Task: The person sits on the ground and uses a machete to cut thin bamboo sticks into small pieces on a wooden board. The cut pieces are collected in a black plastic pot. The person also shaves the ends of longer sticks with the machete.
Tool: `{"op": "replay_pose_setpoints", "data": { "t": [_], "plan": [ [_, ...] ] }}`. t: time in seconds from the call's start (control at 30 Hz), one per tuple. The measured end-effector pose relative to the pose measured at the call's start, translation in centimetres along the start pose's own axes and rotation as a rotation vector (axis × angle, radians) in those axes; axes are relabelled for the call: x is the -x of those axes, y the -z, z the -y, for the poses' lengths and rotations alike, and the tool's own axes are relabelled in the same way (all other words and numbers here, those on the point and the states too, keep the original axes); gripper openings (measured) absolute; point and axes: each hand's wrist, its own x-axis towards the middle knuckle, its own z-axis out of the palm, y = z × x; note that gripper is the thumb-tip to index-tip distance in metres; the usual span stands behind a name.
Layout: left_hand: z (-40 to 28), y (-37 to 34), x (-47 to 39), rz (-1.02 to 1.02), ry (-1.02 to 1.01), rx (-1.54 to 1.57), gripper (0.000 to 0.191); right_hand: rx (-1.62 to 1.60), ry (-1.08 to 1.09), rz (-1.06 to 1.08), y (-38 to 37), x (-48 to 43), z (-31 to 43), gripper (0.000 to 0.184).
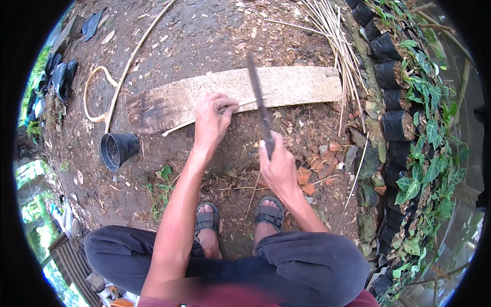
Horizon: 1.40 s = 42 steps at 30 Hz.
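Observation:
A long, weathered wooden board (299,86) lies across the ground before me, its left end dark. My left hand (215,119) pinches a thin pale strip of wood or bamboo (178,127) along the board's near edge; one end sticks out to the left and the other runs right, towards the blade. In my right hand (279,163) is the handle of a long dark knife (257,90), somewhat blurred. Its blade points away from me, over the board and across the right part of the strip.
Thin pale sticks (341,50) lie in a bundle at the board's right end. A black plastic pot (119,151) lies tipped at left, near a long curved cane (134,57) and a looped strip (87,94). Planted black bags (393,124) line the right side.

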Motion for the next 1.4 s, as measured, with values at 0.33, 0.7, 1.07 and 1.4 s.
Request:
{"op": "replay_pose_setpoints", "data": {
  "t": [0.33, 0.7, 1.07, 1.4],
  "plan": [
    [0.1, -0.4, 0.0, -0.025, -0.030, 0.012, 0.008, 0.096, -0.035, 0.070, -0.8, -0.7, -1.2, 0.030],
    [-3.3, -0.1, 3.0, -0.031, -0.267, 0.004, 0.014, -0.029, 0.061, -0.239, 4.5, -0.5, 0.3, 0.034],
    [-8.9, -0.3, 4.6, 0.177, -0.447, -0.058, 0.036, -0.080, 0.137, -0.222, 7.6, -0.5, -1.7, 0.025],
    [-13.3, -2.5, 7.6, 0.087, -0.301, -0.174, 0.039, -0.004, 0.182, -0.442, 5.8, 0.5, -2.0, 0.021]
  ]
}}
